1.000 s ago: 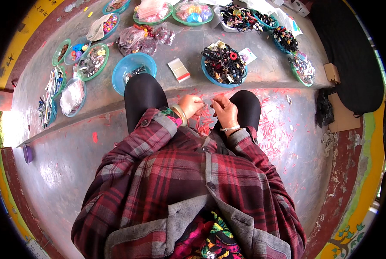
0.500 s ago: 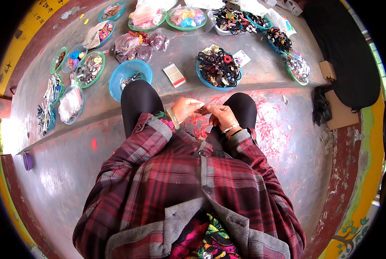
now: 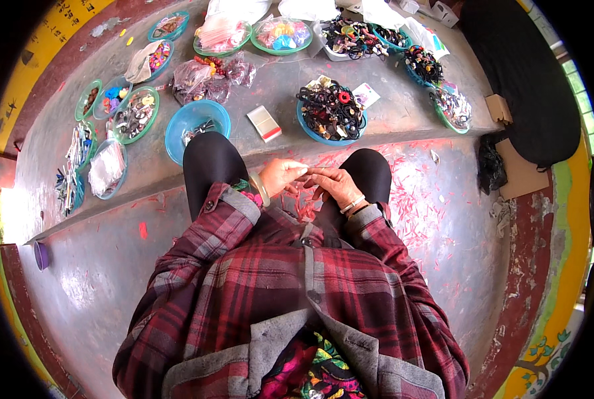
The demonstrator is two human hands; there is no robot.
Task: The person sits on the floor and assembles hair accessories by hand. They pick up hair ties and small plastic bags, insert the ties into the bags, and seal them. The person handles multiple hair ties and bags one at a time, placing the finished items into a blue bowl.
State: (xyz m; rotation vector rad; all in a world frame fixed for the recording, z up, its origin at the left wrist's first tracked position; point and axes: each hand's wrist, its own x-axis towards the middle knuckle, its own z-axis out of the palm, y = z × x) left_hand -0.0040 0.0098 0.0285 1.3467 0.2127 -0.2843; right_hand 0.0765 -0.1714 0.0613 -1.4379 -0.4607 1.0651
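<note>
My left hand [image 3: 281,177] and my right hand [image 3: 338,184] meet between my black-clad knees. The left thumb and fingers are pinched together, with what they grip too small to make out. Against those fingertips rests the right hand, its thumb and forefinger closed and the other fingers curled below. A thin, short line shows just above the right fingers; its kind is unclear. By my left knee stands a blue basin [image 3: 175,133] with a few dark and silvery small pieces inside. A flat pale box [image 3: 264,124] with a red end lies on the ledge beyond my hands.
Beyond the box sits a blue bowl [image 3: 332,141] heaped with black hair ties. More baskets and plastic bags [image 3: 202,83] of small goods cover the ledge. Red scraps [image 3: 413,219] litter the floor. A purple cup [image 3: 41,255] stands far left, a black bag [image 3: 491,163] at right.
The right hand's fingers have shifted and turned slightly against the left fingertips, with the lower ones now more curled. Both hands stay together; the whole view has slid slightly left.
</note>
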